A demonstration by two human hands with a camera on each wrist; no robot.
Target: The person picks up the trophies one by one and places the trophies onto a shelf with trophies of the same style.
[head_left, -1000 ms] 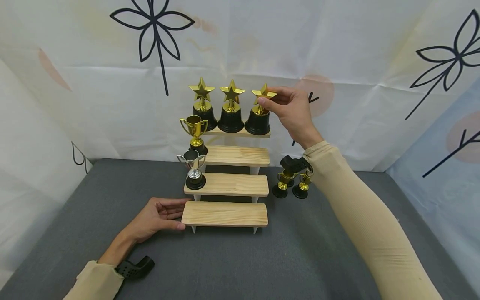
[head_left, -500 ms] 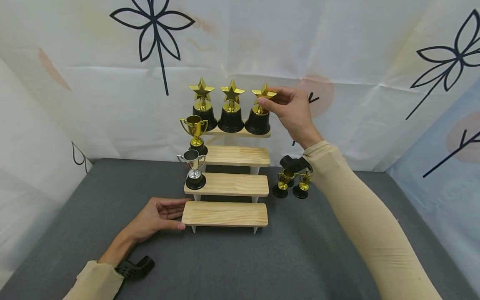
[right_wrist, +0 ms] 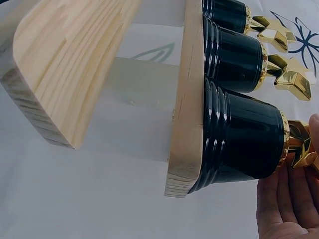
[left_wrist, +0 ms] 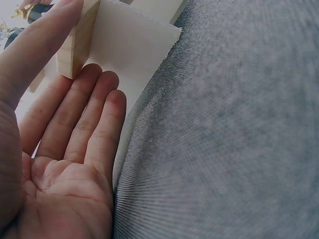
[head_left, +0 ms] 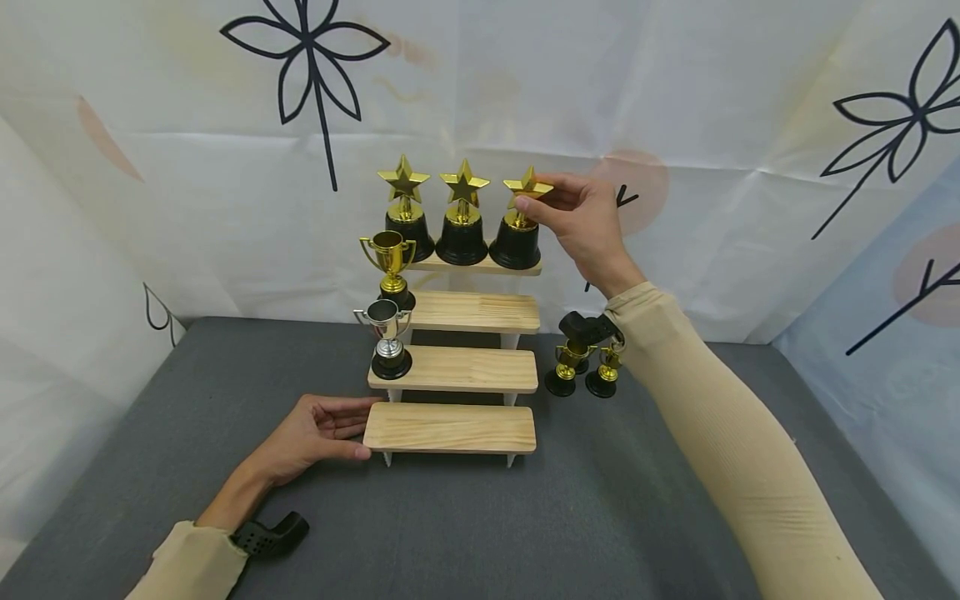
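The right hand (head_left: 588,221) was up high at the top step of a wooden stair shelf (head_left: 457,371). Its thumb and fingers pinched the gold star on the right star trophy (head_left: 519,221). That trophy stood upright on its black base at the right end of the top step (head_left: 480,267). Two more star trophies stood just beside it in a row, the middle star trophy (head_left: 462,215) and the left star trophy (head_left: 406,208). In the right wrist view, the three black bases sat close together on the top board, and the fingers (right_wrist: 284,199) were by the gold star.

The left hand (head_left: 315,433) lay low on the gray table (head_left: 480,517). Its fingers were straight and held close together, and they touched the left end of the bottom step (head_left: 450,427). The thumb pressed on the side of that board.

A gold cup (head_left: 390,265) stood at the left end of the second step. A silver cup (head_left: 388,337) stood at the left end of the third step. Two small gold cups (head_left: 581,367) stood on the table, just to the right of the shelf, partly behind the right sleeve (head_left: 720,433). A white cloth with black flower drawings (head_left: 307,75) hung behind it all.
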